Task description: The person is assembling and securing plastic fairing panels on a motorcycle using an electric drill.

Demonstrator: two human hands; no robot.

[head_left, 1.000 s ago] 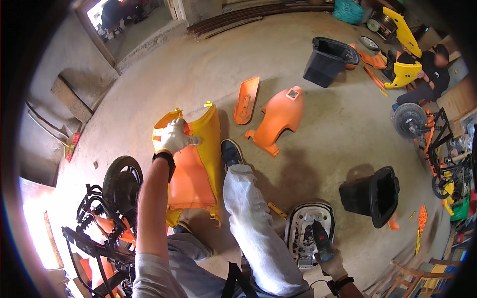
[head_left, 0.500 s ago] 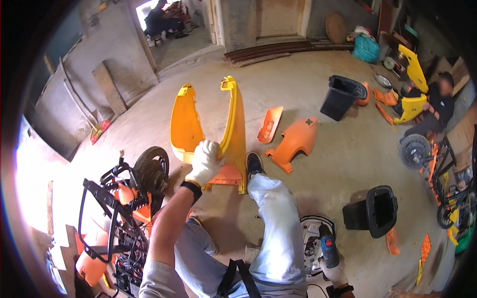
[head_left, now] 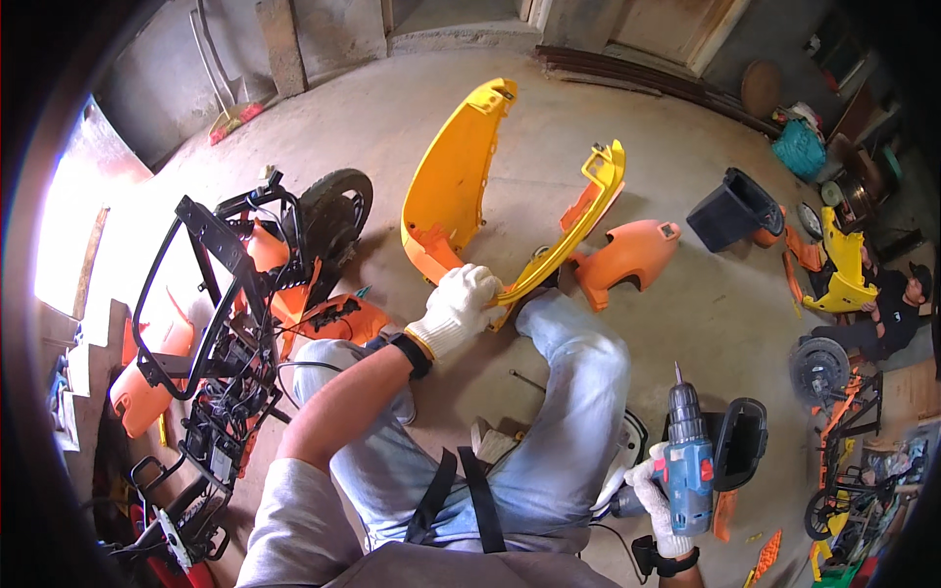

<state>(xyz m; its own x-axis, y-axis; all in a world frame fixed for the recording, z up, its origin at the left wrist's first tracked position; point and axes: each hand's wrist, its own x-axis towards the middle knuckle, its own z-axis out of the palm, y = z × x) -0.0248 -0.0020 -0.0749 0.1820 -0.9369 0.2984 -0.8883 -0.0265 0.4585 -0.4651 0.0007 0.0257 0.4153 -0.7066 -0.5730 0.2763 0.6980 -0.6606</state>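
Observation:
My left hand [head_left: 457, 312], in a white knit glove, is closed on the near end of a yellow plastic scooter body panel [head_left: 446, 181]. The panel is U-shaped; its two long sides point away from me, and orange plastic shows along its inner edge. At the lower right, my right hand [head_left: 663, 514], gloved too, is wrapped round the grip of a blue cordless drill [head_left: 690, 475]. The drill's bit points up and away from me, touching nothing. An orange fairing [head_left: 627, 260] lies on the floor just right of the yellow panel.
A stripped scooter frame [head_left: 211, 372] with a black wheel [head_left: 338, 220] stands at my left. Black plastic bins [head_left: 730, 211] [head_left: 742, 446] are on the right. A co-worker [head_left: 887, 314] sits farther right with a yellow panel [head_left: 845, 265]. A broom [head_left: 233, 116] leans on the far wall.
The yellow panel has tilted and come nearer to me in my left hand. My right hand has lifted the drill from beside my right leg. The view has turned leftward and down.

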